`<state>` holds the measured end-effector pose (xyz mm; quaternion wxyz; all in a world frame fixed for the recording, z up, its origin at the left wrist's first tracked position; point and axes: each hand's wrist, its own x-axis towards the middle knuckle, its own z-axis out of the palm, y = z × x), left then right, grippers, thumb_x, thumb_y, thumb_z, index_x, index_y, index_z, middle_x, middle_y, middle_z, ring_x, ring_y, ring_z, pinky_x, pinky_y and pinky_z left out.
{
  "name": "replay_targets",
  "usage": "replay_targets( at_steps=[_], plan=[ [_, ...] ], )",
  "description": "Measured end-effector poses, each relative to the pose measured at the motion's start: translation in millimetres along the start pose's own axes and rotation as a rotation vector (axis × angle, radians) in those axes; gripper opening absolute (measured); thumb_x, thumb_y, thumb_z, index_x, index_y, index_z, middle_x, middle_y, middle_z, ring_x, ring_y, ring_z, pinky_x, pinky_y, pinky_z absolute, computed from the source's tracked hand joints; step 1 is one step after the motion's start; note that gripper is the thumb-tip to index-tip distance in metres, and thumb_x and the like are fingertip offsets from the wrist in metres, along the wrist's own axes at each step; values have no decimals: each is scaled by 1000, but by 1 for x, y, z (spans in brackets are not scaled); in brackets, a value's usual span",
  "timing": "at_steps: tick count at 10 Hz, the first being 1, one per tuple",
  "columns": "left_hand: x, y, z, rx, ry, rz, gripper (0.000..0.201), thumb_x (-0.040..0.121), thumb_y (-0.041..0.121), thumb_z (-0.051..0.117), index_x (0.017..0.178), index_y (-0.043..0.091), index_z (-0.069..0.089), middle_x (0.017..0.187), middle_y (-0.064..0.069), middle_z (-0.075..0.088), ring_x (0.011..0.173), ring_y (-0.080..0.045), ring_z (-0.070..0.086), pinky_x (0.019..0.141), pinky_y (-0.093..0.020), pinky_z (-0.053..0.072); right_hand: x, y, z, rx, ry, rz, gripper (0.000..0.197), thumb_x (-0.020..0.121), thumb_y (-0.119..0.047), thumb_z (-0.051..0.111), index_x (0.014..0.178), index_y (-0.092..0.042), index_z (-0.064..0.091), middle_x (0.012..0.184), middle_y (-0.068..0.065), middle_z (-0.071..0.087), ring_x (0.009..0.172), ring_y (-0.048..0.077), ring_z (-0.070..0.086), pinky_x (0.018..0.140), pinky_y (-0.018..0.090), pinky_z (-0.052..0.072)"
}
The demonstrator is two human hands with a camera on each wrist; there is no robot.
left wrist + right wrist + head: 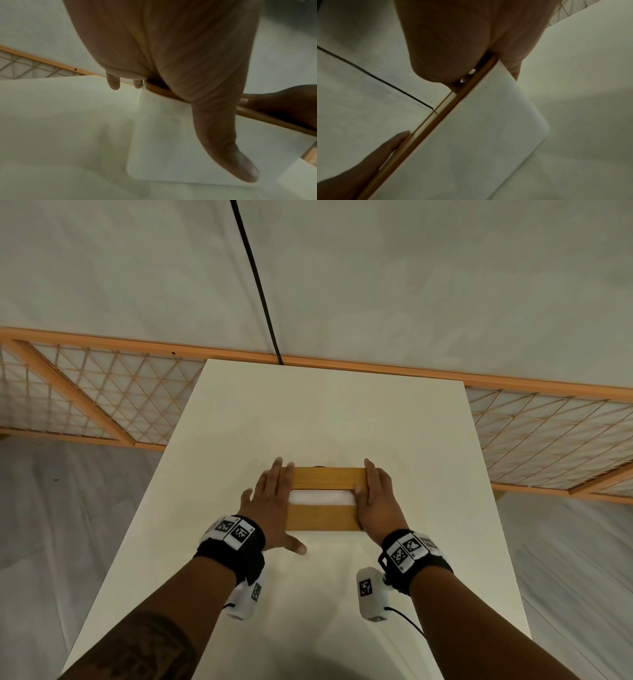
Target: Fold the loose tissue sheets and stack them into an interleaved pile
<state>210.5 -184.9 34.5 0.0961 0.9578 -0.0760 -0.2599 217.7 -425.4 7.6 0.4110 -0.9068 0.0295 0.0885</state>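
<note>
White tissue (322,497) shows through the slot of a white rectangular box with slotted wooden lid (325,479), long axis left-right on the white bench (342,412). Left hand (270,501) and right hand (378,501) press flat, fingers straight, on opposite lid ends, equally near.

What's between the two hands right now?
In the head view, the wooden lid with its white slot spans from left hand to right hand.

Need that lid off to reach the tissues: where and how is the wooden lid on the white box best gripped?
By its two short ends, coming from the left and right sides. The wooden lid is a long flat slab, and the left hand and right hand already rest flat there; lifting evenly probably keeps it level.
</note>
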Motion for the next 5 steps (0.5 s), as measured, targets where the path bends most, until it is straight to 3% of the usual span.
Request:
replay_targets(
  at_steps=[1,2,3,4,5],
  plan=[
    [4,-1,2,-35,34,16,169,42,66,90,143,34,-41,152,8,-46,152,-31,7,114,-62,29,1,3,6,-20,28,-14,58,107,-33,36,160,-25,13,159,4,19,133,27,46,108,33,40],
    [9,-1,-4,-77,64,37,170,41,54,96,146,37,-37,152,11,-46,142,-34,31,101,-55,48,3,2,10,-21,58,16,57,107,-31,36,160,-24,13,159,6,18,134,30,45,109,36,41],
    [11,-2,-5,-137,79,74,171,39,51,98,146,39,-35,151,15,-46,134,-36,42,96,-53,51,3,-1,7,0,34,30,58,108,-33,35,160,-26,11,160,6,15,137,31,43,111,37,39],
    [12,-3,-6,-157,51,77,172,38,53,98,144,41,-38,147,18,-50,135,-36,42,99,-53,50,5,-1,-5,91,-74,34,66,107,-38,37,161,-26,0,164,5,8,145,28,32,115,36,32],
    [5,-7,-7,-197,95,24,173,38,56,97,144,41,-39,143,18,-55,144,-36,31,103,-53,47,-9,10,-24,311,-40,169,73,104,-45,41,161,-30,-2,164,3,13,149,22,26,116,36,27]
  ],
)
